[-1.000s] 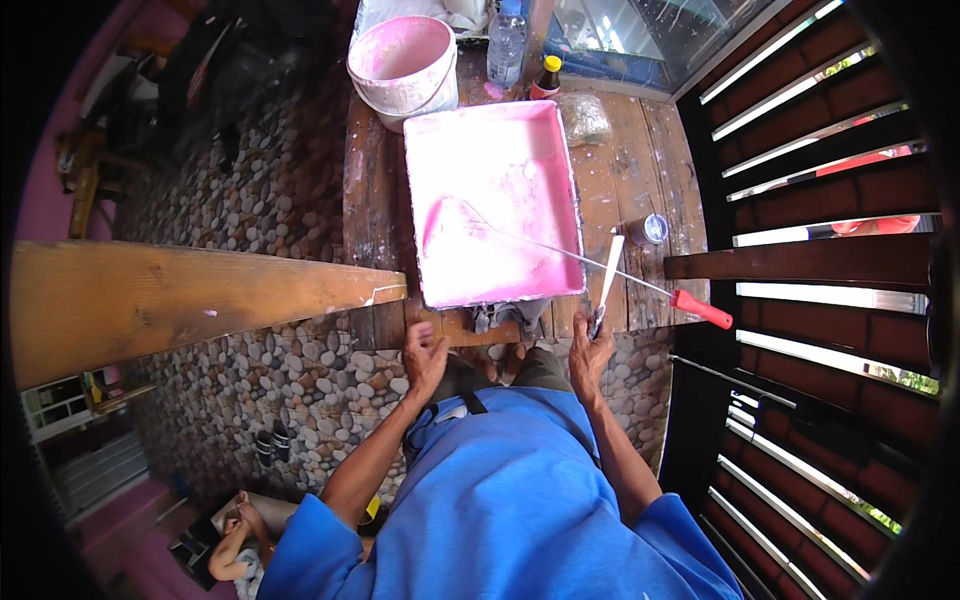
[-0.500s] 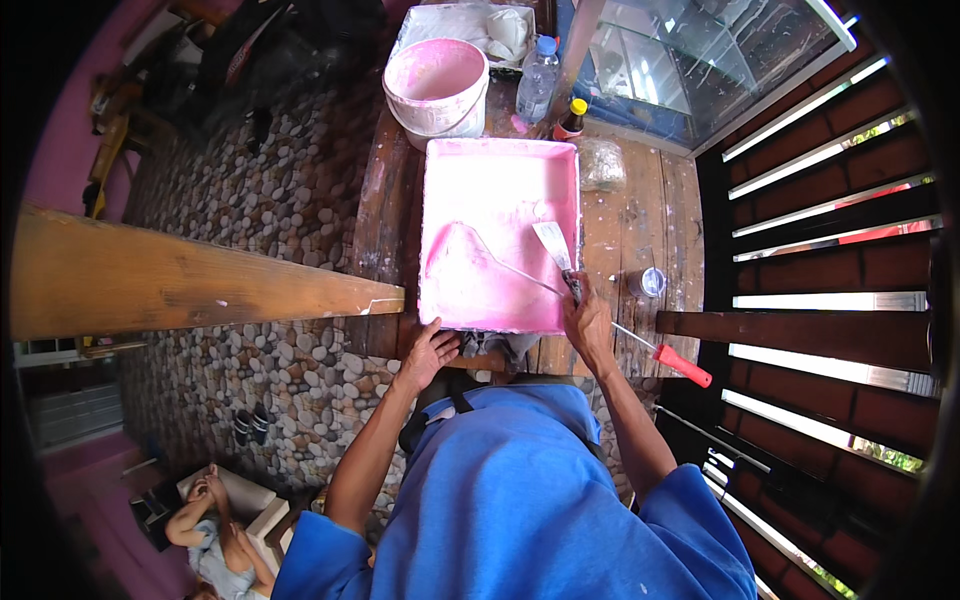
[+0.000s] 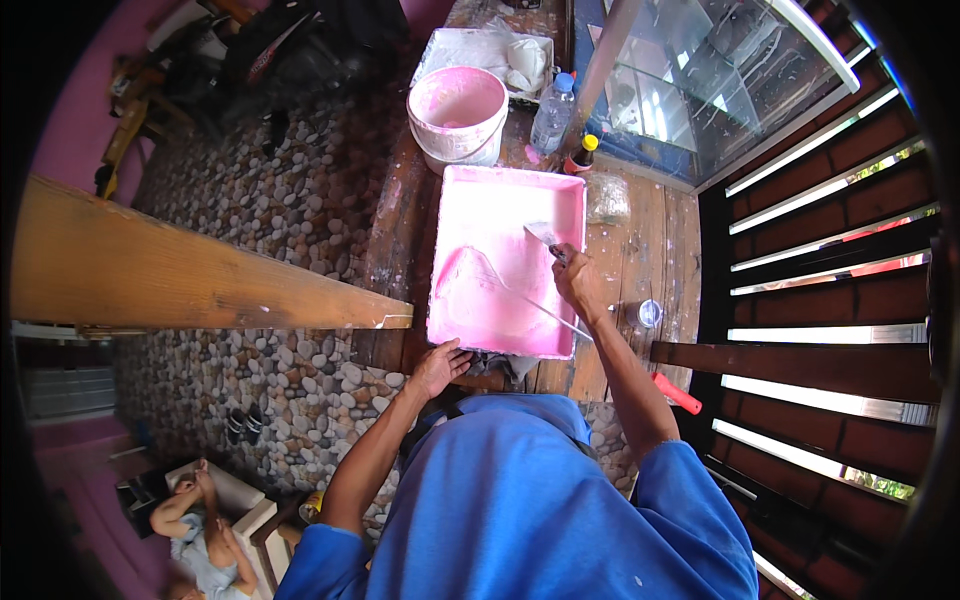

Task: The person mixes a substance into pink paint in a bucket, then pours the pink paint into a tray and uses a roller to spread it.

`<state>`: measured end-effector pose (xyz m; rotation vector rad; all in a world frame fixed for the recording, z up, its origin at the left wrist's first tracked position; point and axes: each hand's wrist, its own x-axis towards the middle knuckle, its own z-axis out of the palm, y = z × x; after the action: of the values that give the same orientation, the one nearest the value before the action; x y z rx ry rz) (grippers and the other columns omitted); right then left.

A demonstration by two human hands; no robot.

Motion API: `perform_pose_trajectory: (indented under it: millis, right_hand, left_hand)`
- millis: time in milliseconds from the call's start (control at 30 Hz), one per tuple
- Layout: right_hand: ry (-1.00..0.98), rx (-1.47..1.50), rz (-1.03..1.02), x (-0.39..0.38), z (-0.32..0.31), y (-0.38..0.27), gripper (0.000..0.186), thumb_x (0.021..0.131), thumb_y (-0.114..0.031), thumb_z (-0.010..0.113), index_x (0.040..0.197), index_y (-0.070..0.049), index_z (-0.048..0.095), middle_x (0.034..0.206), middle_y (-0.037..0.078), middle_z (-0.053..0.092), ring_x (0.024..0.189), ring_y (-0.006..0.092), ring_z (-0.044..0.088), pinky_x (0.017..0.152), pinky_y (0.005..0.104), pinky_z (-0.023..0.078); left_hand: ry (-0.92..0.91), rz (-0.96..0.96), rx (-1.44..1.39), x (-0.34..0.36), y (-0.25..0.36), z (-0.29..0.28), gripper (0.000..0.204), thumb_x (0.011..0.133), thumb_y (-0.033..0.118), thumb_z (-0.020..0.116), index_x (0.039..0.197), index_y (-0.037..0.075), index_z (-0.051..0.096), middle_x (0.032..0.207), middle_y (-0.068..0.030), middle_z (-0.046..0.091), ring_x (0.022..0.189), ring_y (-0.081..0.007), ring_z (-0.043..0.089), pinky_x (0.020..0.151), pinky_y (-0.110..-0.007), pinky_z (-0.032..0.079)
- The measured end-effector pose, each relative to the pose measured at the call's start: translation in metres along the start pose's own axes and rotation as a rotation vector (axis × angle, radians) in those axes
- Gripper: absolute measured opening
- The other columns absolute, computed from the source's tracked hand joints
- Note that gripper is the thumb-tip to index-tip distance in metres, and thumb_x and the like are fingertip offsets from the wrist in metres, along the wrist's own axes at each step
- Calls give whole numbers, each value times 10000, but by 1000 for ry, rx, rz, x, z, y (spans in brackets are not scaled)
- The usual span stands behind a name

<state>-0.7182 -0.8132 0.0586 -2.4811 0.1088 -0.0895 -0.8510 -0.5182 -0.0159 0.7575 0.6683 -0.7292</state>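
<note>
My right hand (image 3: 574, 280) grips a putty knife (image 3: 540, 233), its metal blade down over the pink paint in the paint tray (image 3: 578, 215). My left hand (image 3: 438, 371) lies at the tray's near left corner, fingers stretched out and touching its edge. In the tray's left half rests a paint roller coated in pink (image 3: 462, 268). Its wire rod runs across the near right side, passing under my right forearm. The roller's red handle (image 3: 677, 393) sticks out past the table's near right part. A dark cloth (image 3: 505, 372) shows below the tray's near edge.
Beyond the tray stand a pink-stained bucket (image 3: 458, 120), a water bottle (image 3: 553, 115) and a small yellow-capped bottle (image 3: 582, 155). A clear cup (image 3: 648, 314) is on the wooden table's right side. A wooden beam (image 3: 220, 275) juts in from the left. A person (image 3: 205, 535) sits at lower left.
My right hand has moved farther forward over the tray, and the putty knife's blade has turned more to the left. My left hand stays at the tray's corner. The whole view has shifted slightly.
</note>
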Motion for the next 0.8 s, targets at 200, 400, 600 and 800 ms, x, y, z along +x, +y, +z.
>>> perform_pose_trajectory:
  millis: [200,400,600,800]
  right_hand:
    - [13,163,-65,25,1,6,282,780,-52,550,1043,-9,645,877,233,670,769,337,676,645,398,523]
    - [-143,192,-235,48,-2,29,297,788,-120,544,1047,-78,683,890,217,676,790,374,668,696,426,535]
    - [-189,-98,-249,75,-27,11,274,760,-109,577,1001,-69,700,910,185,691,800,345,677,725,410,542]
    - [-162,-205,-284,81,-35,4,270,767,-140,559,986,-116,715,872,183,690,794,346,672,730,413,541]
  left_hand:
    - [85,-17,61,-9,7,4,266,887,214,627,1084,60,535,1095,-79,583,1027,-213,580,858,-352,491]
    - [359,248,485,-25,-27,-30,234,834,193,661,1014,57,598,945,-65,649,860,-193,639,724,-320,510]
    - [1150,622,869,-35,-43,-48,275,771,184,710,978,48,591,889,-99,652,787,-218,643,694,-336,507]
    - [799,664,593,-28,-48,-27,296,833,209,702,1037,41,570,884,-53,641,782,-170,637,680,-297,509]
